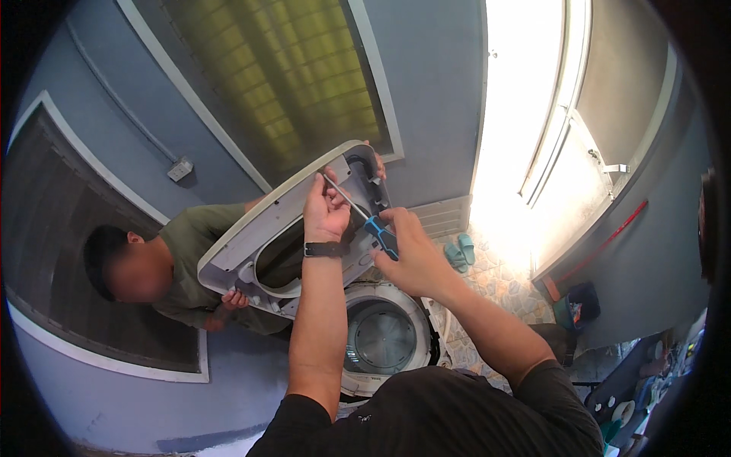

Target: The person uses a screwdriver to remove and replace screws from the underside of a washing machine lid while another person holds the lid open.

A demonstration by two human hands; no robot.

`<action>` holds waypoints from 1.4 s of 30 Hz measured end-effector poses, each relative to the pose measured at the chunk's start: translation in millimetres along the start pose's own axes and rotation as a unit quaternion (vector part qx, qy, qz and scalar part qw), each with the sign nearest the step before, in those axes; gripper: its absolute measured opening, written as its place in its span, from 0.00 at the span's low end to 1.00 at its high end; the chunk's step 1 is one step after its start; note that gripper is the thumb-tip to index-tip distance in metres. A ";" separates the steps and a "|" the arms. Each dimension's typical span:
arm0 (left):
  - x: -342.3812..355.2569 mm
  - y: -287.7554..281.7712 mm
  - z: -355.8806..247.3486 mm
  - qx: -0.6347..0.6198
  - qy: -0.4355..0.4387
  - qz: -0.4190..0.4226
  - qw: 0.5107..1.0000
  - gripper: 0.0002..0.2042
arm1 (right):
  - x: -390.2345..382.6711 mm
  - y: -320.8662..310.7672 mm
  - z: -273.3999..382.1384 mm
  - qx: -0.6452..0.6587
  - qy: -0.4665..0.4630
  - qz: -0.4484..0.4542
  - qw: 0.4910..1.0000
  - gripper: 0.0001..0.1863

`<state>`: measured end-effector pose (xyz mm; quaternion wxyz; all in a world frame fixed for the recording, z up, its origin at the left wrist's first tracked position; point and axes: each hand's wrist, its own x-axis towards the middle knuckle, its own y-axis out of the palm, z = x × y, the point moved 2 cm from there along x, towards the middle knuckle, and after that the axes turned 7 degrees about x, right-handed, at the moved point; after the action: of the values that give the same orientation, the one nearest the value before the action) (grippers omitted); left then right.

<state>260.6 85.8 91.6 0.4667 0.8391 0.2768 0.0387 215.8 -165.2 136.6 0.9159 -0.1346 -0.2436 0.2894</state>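
Note:
My right hand (415, 255) grips the blue-and-black handle of a screwdriver (380, 234). The metal shaft runs up and left to my left hand (327, 213), whose curled fingers close about the tip end, so whether a screw sits there is hidden. Both hands are over the underside of a pale washing machine top cover (228, 257), which is tilted up and has a large oval opening. Another person's hand (235, 298) holds the cover's lower edge, and that person's other fingers show at its upper right. A dark wristband (324, 249) circles my left wrist.
Below the cover stands the opened washing machine (384, 335), its round tub exposed. The other person (183, 251) stands at left beside the wall. Teal slippers (459, 253) lie on the patterned floor near the bright doorway. A dark bin (582, 305) stands at right.

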 end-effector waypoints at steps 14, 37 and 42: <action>-49.0 -11.4 20.8 0.076 0.004 0.111 0.991 0.09 | -8.5 -5.1 14.8 -0.057 -0.089 -0.048 0.993 0.27; -51.4 -9.7 17.8 0.103 -0.005 0.116 0.988 0.09 | -17.3 11.2 -5.8 0.360 0.257 0.025 0.896 0.26; -36.7 -13.0 21.5 0.106 -0.008 0.098 0.989 0.11 | -22.4 19.5 12.0 -0.126 -0.242 -0.154 0.950 0.23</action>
<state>231.0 56.4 76.1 0.3710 0.9074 0.1915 0.0478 184.4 -161.7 131.0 0.8385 -0.1352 -0.5101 0.1359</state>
